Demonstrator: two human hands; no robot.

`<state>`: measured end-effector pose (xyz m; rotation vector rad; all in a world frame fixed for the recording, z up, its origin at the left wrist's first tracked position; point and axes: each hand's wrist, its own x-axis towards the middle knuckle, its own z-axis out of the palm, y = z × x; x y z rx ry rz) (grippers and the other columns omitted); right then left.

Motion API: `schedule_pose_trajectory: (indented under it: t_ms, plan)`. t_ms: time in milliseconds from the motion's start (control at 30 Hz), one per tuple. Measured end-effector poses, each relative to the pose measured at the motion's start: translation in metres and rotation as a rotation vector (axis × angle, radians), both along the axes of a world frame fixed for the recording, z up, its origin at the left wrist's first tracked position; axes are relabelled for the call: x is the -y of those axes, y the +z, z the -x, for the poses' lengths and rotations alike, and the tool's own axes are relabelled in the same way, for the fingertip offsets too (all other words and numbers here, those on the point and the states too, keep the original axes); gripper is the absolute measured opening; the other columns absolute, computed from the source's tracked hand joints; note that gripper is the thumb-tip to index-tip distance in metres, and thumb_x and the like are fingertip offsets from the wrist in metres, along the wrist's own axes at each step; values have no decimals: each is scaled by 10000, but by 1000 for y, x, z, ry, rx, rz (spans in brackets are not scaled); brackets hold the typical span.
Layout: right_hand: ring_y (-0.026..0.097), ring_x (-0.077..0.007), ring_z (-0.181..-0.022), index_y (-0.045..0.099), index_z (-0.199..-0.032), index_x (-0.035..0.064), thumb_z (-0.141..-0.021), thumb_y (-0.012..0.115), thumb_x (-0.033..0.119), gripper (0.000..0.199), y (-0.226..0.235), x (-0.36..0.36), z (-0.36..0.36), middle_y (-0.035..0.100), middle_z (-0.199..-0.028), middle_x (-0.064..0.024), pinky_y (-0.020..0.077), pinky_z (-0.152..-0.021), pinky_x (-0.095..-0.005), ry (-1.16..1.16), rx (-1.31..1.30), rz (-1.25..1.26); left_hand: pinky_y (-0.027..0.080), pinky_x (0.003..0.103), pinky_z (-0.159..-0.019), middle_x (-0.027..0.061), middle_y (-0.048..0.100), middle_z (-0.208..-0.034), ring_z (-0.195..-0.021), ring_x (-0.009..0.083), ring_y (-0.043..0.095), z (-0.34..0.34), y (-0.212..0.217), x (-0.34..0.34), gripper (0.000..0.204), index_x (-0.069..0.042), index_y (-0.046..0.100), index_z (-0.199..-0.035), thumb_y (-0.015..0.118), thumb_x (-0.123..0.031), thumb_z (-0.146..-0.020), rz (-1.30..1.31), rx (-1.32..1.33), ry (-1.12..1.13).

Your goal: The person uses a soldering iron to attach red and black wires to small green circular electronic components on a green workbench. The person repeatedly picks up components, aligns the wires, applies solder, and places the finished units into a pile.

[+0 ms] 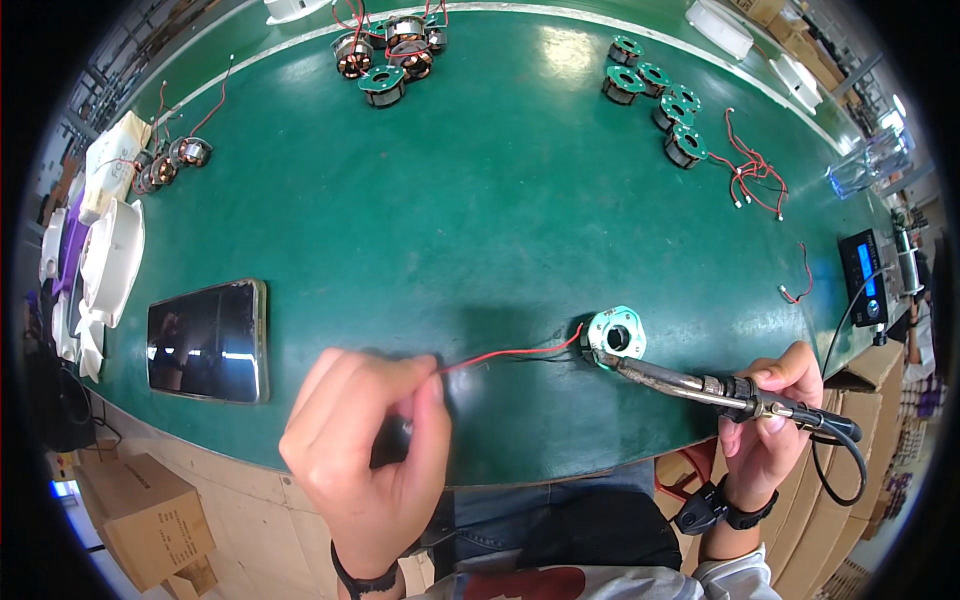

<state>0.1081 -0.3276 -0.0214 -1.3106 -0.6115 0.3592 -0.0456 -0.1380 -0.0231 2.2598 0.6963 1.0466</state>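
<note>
My left hand pinches the free end of a red wire between thumb and fingertips. The wire runs right to a small motor stator with a round green circuit board on top, lying on the green table. A darker wire runs close beside the red one. In my right hand is a soldering iron, gripped by its handle. Its bent metal tip meets the near edge of the board, close to where the wires join; the exact contact point is too small to make out.
A phone lies at the left. Stators with green boards and loose red wires sit at the far right, more wired stators at the back. A soldering station stands at the right edge; the iron's cable hangs by my right hand.
</note>
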Motion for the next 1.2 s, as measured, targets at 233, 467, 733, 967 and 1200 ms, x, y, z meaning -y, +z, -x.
schedule_pose_trajectory:
  t_ms: [233,467,733,967,1200]
  plan:
    - [383,-70,-344,406,-833,14,-758,629,219,313,1,0,1,466,-581,-62,293,-318,-166,-6,-6,9,342,270,-463,78,510,-583,-499,190,463,0,1,0,139,19,579,-704,605,107,-600,6,2,-4]
    - [502,-76,-401,451,-807,-12,-728,679,175,305,3,-1,1,548,-582,-98,412,-356,-174,-32,-67,-33,339,259,-459,73,515,-578,-497,178,466,3,0,-1,129,19,584,-717,605,103,-621,29,26,-7]
    - [485,-82,-399,429,-828,-5,-745,657,171,300,-1,1,-3,529,-591,-85,401,-364,-182,-12,-79,-163,320,245,-449,65,519,-569,-493,165,452,6,-2,-3,121,19,589,-716,609,101,-630,48,129,-59]
    - [468,-75,-392,416,-821,-3,-750,650,180,306,7,1,5,507,-588,-85,378,-353,-179,-66,-115,-126,306,237,-447,56,522,-567,-495,149,441,7,-2,-3,114,16,589,-713,607,96,-634,79,179,-77]
    - [339,-29,-387,396,-814,30,-763,618,182,275,5,-15,9,424,-588,-31,291,-361,-152,-89,-66,-220,293,237,-436,47,522,-567,-490,140,436,7,-1,-3,114,8,590,-715,610,91,-639,79,125,-36]
